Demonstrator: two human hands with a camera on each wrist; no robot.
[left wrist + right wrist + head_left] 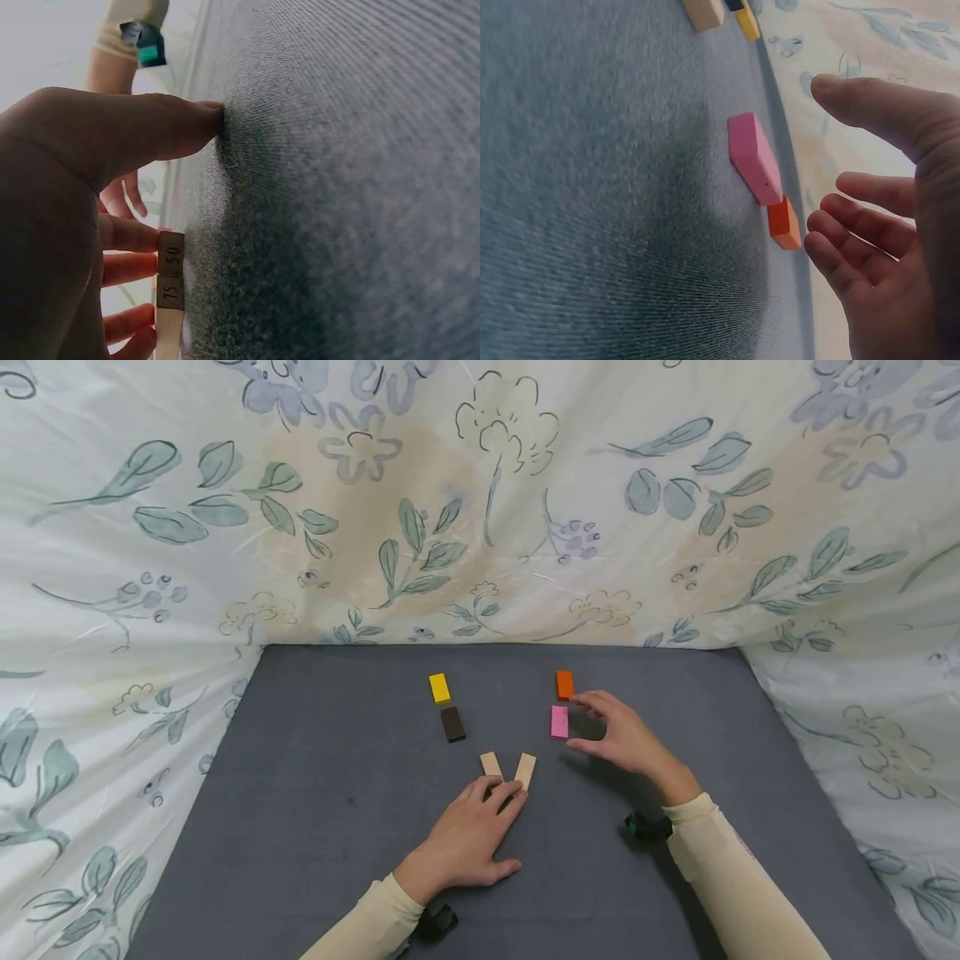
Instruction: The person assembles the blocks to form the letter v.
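Two plain wooden blocks (526, 767) lie angled together in a V in the head view. My left hand (469, 837) rests over their near ends, fingers spread and touching them, thumb on the cloth. In the left wrist view, the block ends (171, 253) read 50 and 75. My right hand (627, 736) hovers just right of a pink block (559, 722), thumb and fingers apart with nothing between them. Beyond the pink block lies an orange block (565, 685); the right wrist view shows the pink block (754, 159) apart from the fingers.
A dark brown block (453, 724) and a yellow block (439, 688) lie in line at the left of the group. Dark grey cloth (315, 793) covers the table. Flowered fabric (480, 527) hangs at the back and sides. Each wrist carries a small black camera (648, 827).
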